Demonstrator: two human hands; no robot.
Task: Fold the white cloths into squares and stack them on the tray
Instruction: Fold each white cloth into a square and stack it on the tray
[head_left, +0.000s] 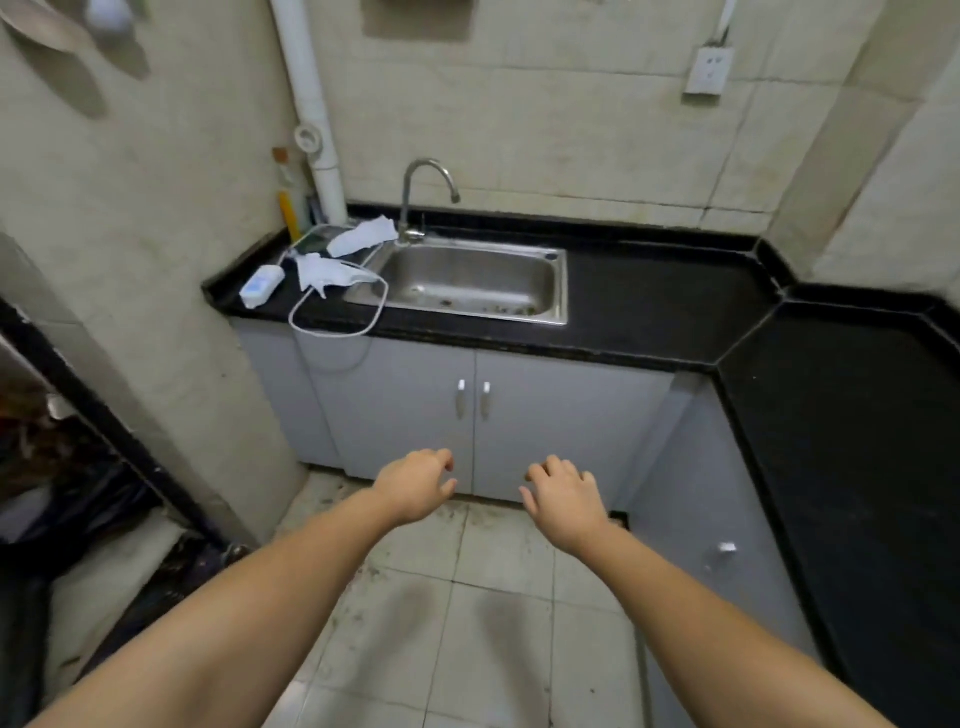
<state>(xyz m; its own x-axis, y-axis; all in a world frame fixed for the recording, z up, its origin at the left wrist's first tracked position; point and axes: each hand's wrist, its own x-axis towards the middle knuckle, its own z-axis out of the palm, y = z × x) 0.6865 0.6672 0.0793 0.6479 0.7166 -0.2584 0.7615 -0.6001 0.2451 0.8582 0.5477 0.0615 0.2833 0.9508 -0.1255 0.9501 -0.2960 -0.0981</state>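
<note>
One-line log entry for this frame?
phase: approach | left hand: open, empty | right hand: open, empty | cloths: unfolded, on counter left of sink | folded: none seen

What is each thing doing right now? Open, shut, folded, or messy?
Left hand: open, holding nothing.
Right hand: open, holding nothing.
White cloths: crumpled, unfolded, beside the sink.
Sink: no water, some debris.
Faucet: no water running.
Cabinet doors: shut.

A small kitchen: steel sink (470, 280), faucet (415, 200), black countertop (675, 312), tiled walls
</note>
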